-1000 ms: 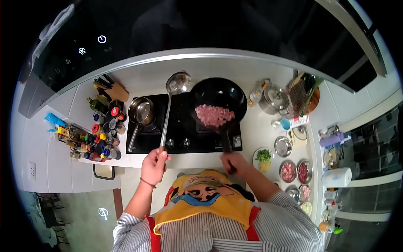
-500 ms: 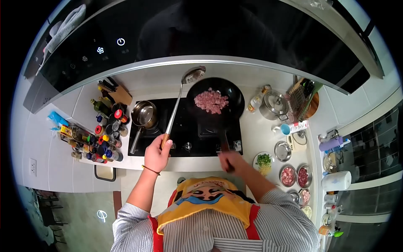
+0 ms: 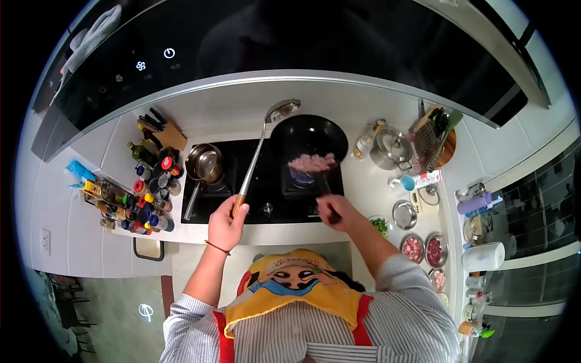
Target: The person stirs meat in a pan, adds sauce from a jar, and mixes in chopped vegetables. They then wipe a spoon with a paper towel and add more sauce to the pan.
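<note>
The wok [image 3: 310, 134] is black, round and deep, positioned over the right side of the cooktop [image 3: 246, 158]. Pink, finely cut meat [image 3: 313, 163] is gathered at its near edge; a blue flame [image 3: 301, 177] shows directly below. The right hand [image 3: 337, 212] is closed around the wok's dark handle. The left hand [image 3: 227, 225] is closed around the wooden grip of the ladle [image 3: 257, 158], whose bowl is raised at the wok's far left edge. The saucepan [image 3: 204, 162] is on the left burner; its contents cannot be determined. Right of the cooktop, the near-left metal bowl [image 3: 412, 248] contains pink meat pieces; the adjacent right bowl [image 3: 435, 250] contains darker red pieces. Chopped greens [image 3: 380, 227] lie left of both.
</note>
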Available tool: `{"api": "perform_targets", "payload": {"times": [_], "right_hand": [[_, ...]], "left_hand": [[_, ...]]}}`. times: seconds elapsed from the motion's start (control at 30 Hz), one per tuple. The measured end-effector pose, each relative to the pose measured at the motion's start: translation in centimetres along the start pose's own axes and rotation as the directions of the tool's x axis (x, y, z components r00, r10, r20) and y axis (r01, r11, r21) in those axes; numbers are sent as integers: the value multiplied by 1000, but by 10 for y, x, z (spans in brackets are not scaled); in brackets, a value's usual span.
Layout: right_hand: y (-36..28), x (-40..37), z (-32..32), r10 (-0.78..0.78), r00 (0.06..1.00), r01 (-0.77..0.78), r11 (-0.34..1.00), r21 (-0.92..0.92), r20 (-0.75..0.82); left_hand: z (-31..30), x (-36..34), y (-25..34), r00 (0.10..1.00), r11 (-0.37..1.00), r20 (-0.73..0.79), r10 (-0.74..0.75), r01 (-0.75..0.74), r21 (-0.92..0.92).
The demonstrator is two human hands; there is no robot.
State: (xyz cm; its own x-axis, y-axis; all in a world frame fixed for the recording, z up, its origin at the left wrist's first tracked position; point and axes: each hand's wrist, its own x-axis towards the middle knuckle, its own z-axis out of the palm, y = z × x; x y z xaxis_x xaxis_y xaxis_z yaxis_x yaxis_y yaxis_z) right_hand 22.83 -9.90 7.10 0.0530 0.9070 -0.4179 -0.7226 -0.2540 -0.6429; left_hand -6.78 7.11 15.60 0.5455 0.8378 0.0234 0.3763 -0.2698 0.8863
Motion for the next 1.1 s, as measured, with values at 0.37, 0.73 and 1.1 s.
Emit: {"api": "perform_targets", "payload": {"times": [0.37,0.73,1.1], "right_hand": [[33,6,-5,87,979,-85,996,19,-182],[23,-3,-8,213,969,-187,962,201,-122],[30,-31,-16,123,977,-120,992,29,-174]], "left_hand": [[3,3,6,1000,996,-28,12,-14,-85],[5,-3,8,1000,988,11,-21,23,-154],[5,-1,2,997,970,30,-67,72,-230]]}}
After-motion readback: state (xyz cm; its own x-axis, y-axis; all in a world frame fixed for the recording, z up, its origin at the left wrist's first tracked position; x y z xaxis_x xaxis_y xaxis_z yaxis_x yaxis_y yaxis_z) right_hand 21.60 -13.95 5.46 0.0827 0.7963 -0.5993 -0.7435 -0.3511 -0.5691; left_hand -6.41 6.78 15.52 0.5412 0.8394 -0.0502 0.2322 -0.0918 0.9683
